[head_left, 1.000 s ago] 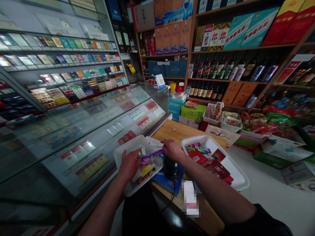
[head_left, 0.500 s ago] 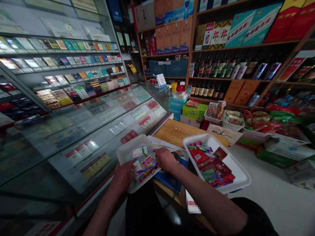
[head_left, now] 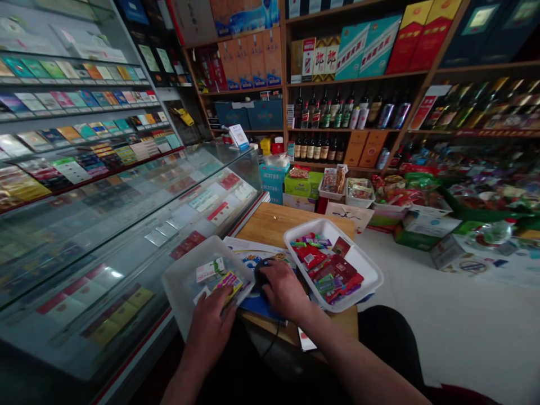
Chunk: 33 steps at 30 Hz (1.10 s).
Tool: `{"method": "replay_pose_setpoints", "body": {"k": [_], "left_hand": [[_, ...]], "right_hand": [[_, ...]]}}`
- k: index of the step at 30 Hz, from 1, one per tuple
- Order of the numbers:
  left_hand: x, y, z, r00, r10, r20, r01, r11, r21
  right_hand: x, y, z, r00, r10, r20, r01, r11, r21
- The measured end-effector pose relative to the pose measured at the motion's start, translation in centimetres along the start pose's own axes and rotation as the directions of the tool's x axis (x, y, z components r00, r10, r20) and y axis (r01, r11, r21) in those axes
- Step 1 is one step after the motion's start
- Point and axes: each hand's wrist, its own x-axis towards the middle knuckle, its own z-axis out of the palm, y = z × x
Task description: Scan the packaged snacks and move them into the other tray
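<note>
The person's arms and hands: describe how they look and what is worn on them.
Both forearms are bare, with no sleeve over them, and no glove, watch or ring shows on the left hand or the right hand. At the bottom right corner a dark red edge shows, perhaps a short sleeve; it is too cropped to tell.

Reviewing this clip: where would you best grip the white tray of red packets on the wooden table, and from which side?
Grip the white tray by its raised rim at the near right corner, coming from the right. That edge looks bare and seems to overhang the wooden table; the right hand crowds the left.
</note>
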Motion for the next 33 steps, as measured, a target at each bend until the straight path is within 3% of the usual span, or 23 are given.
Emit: {"method": "replay_pose_setpoints", "body": {"k": [4,8,13,20,25,33], "left_hand": [[0.3,3.8,1.1,0.994,0.105,-0.029,-0.107,0.992,-0.074],[0.4,7.4,2.8,0.983,0.184,0.010,-0.181,0.977,-0.116],[0.8,11.4,5.3,0.950,0.300,0.087,-0.288,0.950,-0.122],[1.9,16.8,6.9,0.887,0.380,0.261,-0.348,0.923,-0.163],[2.3,18.5,8.0,0.868,0.402,0.292,-0.370,0.915,-0.160],[3.0,19.1,9.1,0.867,0.403,0.292,-0.390,0.915,-0.104]], "right_hand": [[-3.1,2.6,-2.7,0.990,0.109,-0.095,-0.111,0.994,-0.020],[-6.5,5.6,-5.2,0.958,0.219,-0.184,-0.237,0.968,-0.081],[-10.1,9.1,-7.6,0.925,0.336,-0.178,-0.363,0.918,-0.157],[-12.3,11.2,-8.9,0.938,0.308,-0.159,-0.336,0.923,-0.189],[-12.2,11.7,-8.8,0.946,0.288,-0.146,-0.314,0.928,-0.203],[-12.0,12.5,-8.5,0.938,0.314,-0.147,-0.341,0.908,-0.241]]}}
